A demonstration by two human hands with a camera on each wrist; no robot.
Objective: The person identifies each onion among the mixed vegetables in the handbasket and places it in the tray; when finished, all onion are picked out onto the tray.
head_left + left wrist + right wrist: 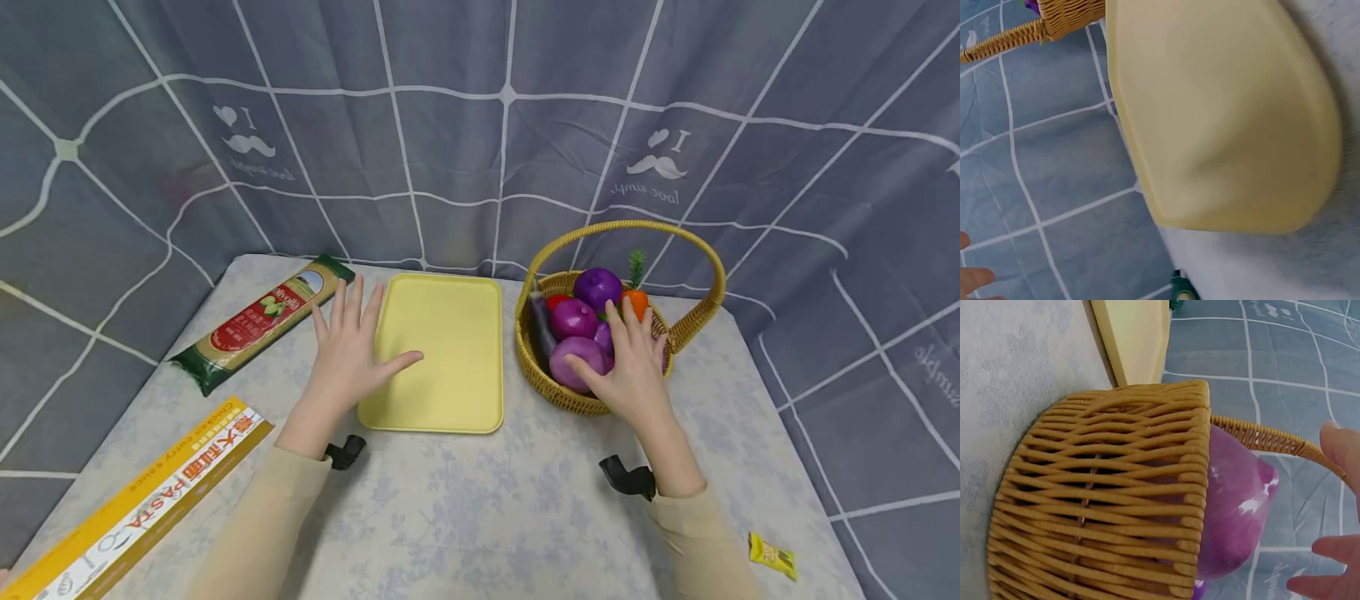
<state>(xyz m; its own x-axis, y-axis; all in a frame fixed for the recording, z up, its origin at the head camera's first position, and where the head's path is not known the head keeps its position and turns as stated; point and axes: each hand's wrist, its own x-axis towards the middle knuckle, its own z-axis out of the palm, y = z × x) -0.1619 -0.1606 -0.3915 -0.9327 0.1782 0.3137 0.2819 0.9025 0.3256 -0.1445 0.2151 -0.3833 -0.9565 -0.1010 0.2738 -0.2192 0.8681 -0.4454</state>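
Observation:
My left hand (347, 354) is spread above the left edge of a yellow tray (442, 350), holding nothing. Its fingertips also show at the lower left of the left wrist view. On the right, my right hand (636, 367) hovers with fingers spread over a wicker basket (564, 400). Inside the basket lie purple onions (576, 364), a dark eggplant (542, 321), an orange carrot (637, 302) with a green top, and a red item (557, 301) partly hidden. The right wrist view shows a purple onion (1235, 506) rising above the basket's rim, apart from the fingers.
A green and gold pasta packet (262, 321) lies at the back left. Nearer on the left is a long yellow and white pasta box (150, 508). A small yellow wrapped snack (772, 556) lies at the front right. Grey curtains (450, 150) stand behind the table.

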